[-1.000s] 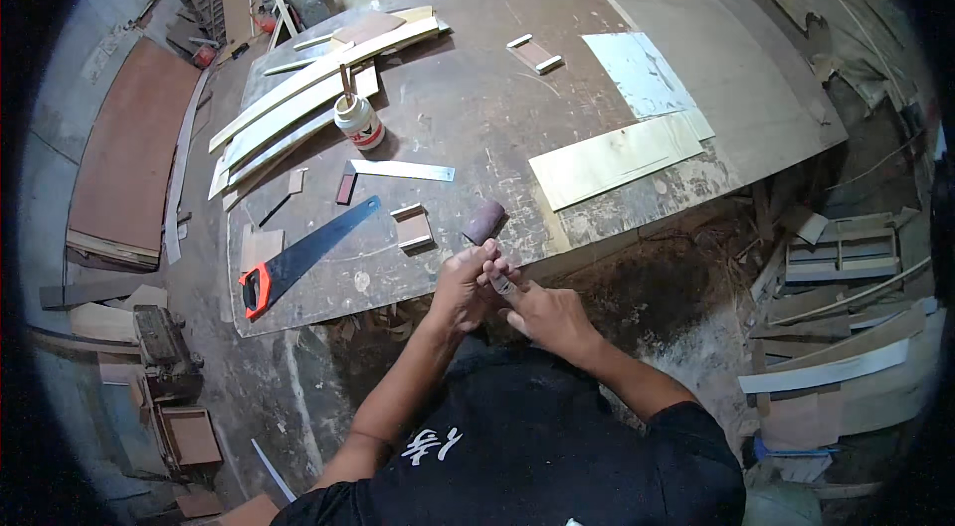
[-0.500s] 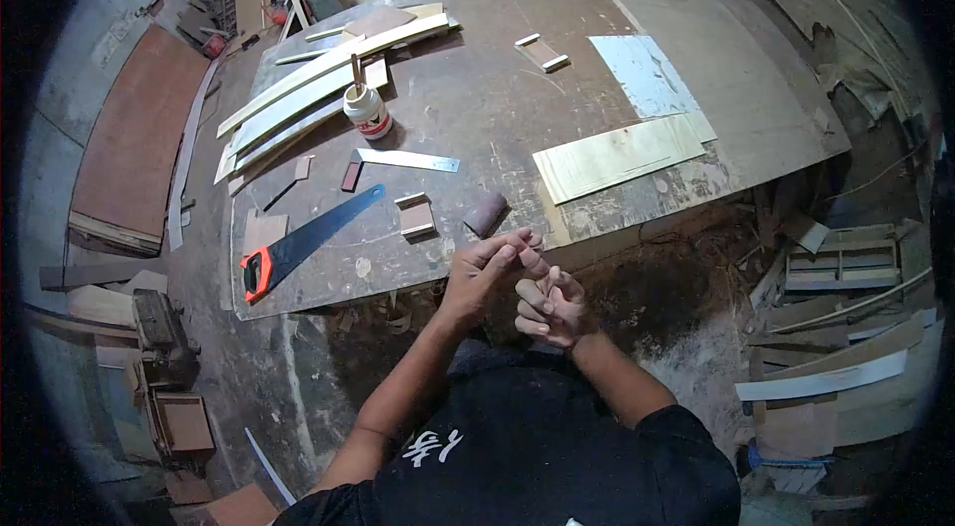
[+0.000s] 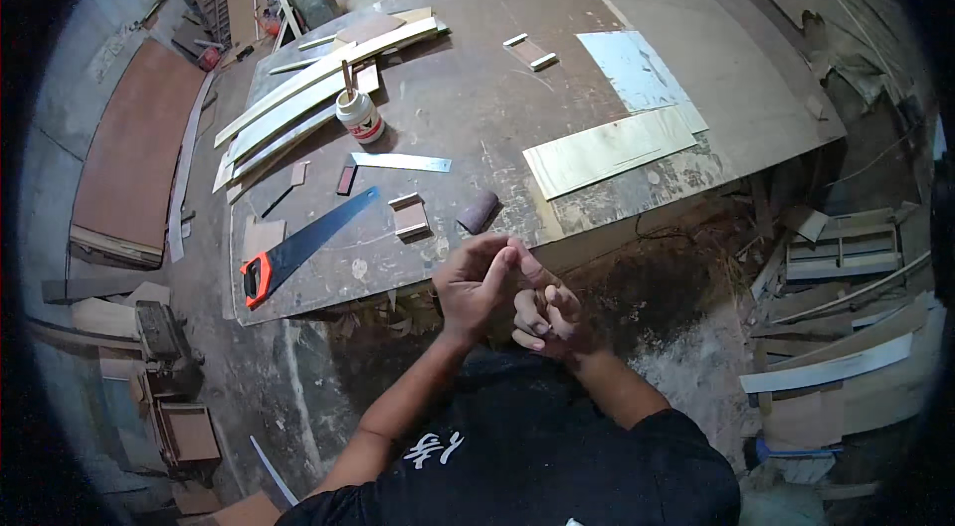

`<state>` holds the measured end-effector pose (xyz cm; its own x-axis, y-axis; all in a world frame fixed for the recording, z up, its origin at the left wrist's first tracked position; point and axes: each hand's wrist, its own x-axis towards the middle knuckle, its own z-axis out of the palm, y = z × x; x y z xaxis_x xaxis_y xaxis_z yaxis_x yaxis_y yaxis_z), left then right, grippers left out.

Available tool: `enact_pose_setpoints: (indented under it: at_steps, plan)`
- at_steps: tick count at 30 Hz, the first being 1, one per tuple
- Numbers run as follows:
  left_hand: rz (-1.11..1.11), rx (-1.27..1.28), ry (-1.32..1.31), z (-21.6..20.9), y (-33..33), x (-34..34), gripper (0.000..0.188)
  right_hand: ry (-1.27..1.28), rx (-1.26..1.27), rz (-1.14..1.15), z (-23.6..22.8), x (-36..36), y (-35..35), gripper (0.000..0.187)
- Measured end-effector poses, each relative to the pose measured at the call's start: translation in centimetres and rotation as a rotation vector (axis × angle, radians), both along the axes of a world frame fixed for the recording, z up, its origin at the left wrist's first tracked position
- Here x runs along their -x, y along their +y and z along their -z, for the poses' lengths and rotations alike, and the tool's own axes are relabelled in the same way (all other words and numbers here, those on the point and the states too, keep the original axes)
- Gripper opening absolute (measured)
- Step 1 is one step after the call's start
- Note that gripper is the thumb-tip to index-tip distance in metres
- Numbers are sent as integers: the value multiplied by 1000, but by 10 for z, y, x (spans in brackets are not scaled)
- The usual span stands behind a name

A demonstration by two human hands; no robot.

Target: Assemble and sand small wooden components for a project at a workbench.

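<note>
My left hand (image 3: 473,289) and my right hand (image 3: 549,322) meet in front of the workbench's near edge. Thumb and fingers of the left hand are drawn together, its fingertips close to the right hand's fingers. The right hand's fingers curl inward; anything small between the fingers of either hand is too hidden to make out. On the bench (image 3: 468,108) just beyond lies a brown sandpaper roll (image 3: 477,212). Left of it sits a small wooden piece with two pale end strips (image 3: 409,216). A similar wooden piece (image 3: 529,52) lies farther back.
A handsaw (image 3: 316,240) with an orange-black handle and a try square (image 3: 403,162) lie on the left. Behind them stand a white jar (image 3: 359,118) holding a brush and stacked pale boards (image 3: 308,98). A wide pine board (image 3: 609,150) and a whitish sheet (image 3: 637,69) lie right.
My left hand has shifted slightly left and turned, its thumb now upright. The right hand stays close beside it. The whole view has moved a little; the bench items have not been disturbed.
</note>
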<state>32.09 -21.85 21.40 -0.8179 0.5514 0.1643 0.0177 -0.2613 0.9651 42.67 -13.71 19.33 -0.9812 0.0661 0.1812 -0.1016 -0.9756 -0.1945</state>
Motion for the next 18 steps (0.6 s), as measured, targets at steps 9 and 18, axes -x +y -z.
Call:
enact_pose_setpoints:
  at_steps: [9, 18]
  plan:
    - [-41, 226, 666, -21, -7, 19, 14, 0, -243, 9, 2, -6, 8, 77]
    - [-75, 379, 1061, -20, -11, 36, 14, -160, -645, 93, -11, -5, 17, 79]
